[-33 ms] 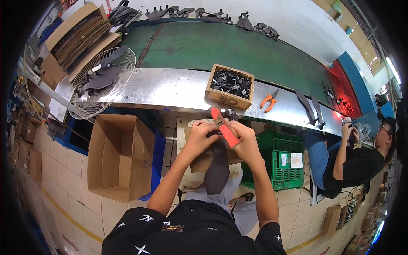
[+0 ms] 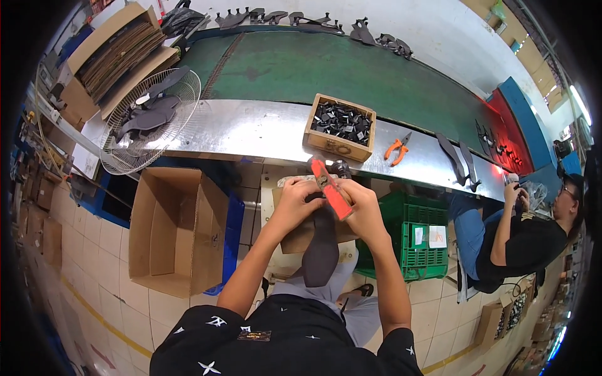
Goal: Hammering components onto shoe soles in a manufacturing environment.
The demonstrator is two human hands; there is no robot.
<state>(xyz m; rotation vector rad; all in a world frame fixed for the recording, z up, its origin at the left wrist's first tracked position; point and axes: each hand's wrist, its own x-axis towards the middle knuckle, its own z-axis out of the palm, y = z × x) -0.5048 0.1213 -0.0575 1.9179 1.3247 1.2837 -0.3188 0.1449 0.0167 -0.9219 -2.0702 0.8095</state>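
A dark shoe sole lies lengthwise in front of me, its wide end toward my lap. My left hand is closed on its far end, thumb and fingers pressed to it; that end is partly hidden. In my right hand is a hammer with a red head, held just above the sole's far end. Most of its handle is covered by the hand. Beneath both hands is a work stand with brown cardboard on it.
On the metal ledge stand a wooden box of small black pieces, orange-handled pliers and more soles. A wire fan guard holds soles at left. A cardboard box and green crate flank me. A co-worker sits right.
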